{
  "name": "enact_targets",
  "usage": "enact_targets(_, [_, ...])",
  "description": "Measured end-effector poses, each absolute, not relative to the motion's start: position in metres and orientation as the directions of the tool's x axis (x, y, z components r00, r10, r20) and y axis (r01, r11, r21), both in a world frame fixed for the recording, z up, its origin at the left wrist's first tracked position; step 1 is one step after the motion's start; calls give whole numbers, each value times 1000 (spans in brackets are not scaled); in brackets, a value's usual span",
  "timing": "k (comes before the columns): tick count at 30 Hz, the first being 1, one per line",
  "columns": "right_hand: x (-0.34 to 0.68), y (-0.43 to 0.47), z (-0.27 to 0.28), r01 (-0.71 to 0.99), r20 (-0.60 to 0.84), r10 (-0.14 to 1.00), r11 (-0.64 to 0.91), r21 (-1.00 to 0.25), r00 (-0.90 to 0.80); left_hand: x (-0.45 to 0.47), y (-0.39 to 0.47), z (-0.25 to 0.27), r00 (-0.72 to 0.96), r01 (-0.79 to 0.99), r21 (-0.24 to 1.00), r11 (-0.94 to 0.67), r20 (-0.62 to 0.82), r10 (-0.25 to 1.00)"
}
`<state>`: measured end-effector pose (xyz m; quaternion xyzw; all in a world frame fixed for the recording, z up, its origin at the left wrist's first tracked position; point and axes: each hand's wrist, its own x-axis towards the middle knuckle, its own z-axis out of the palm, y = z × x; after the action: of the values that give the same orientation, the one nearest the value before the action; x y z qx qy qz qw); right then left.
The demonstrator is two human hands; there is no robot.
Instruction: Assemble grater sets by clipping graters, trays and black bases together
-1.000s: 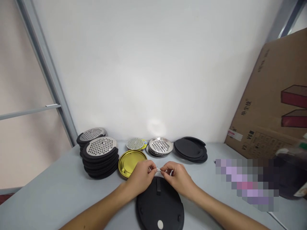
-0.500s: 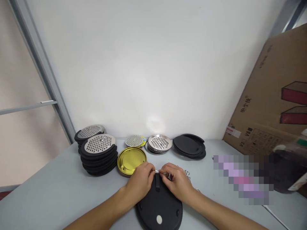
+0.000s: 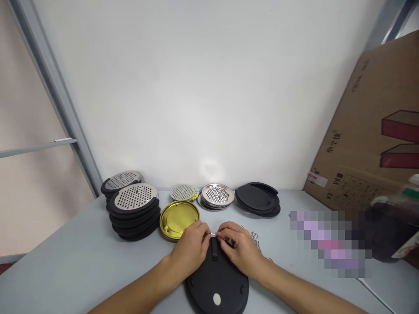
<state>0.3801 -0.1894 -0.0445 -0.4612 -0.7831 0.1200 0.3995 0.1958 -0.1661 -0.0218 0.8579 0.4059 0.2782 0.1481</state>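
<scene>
A round black base (image 3: 225, 279) lies on the table in front of me, with a white oval spot near its lower end and a raised strip (image 3: 214, 250) near its top. At its far edge, my left hand (image 3: 192, 243) pinches one end of a thin shiny metal wire piece (image 3: 213, 234). My right hand (image 3: 241, 246) has its fingertips closed on the other end. The wire's full shape is hidden by my fingers. Several small metal wire rings (image 3: 254, 236) lie beside my right hand. A gold-coloured round lid (image 3: 176, 218) is just beyond my left hand.
Black-rimmed perforated discs (image 3: 135, 198) stand stacked at the left. Metal grater discs (image 3: 218, 195) and black round bases (image 3: 257, 198) lie along the white wall. At the right are a cardboard box (image 3: 366, 131), a blurred-out purple item (image 3: 327, 242) and a dark bottle (image 3: 386, 231).
The view has shifted very slightly. Both hands stay at the black base's far edge, still pinching the wire piece, with hardly any movement.
</scene>
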Motion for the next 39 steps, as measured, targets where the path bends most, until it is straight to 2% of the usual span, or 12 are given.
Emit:
enact_targets(14, [379,-188,-48,661,523,816,536,-525,-246,196,-164,-24,496,622,487,-613,361,790])
enact_targets(30, [378,-190,-48,706,478,828,525,-476,-294,200,-171,-27,490,723,381,-577,307,816])
enact_targets(39, [375,-191,-54,702,516,819,522,-485,-252,204,-176,-29,490,745,335,-577,314,814])
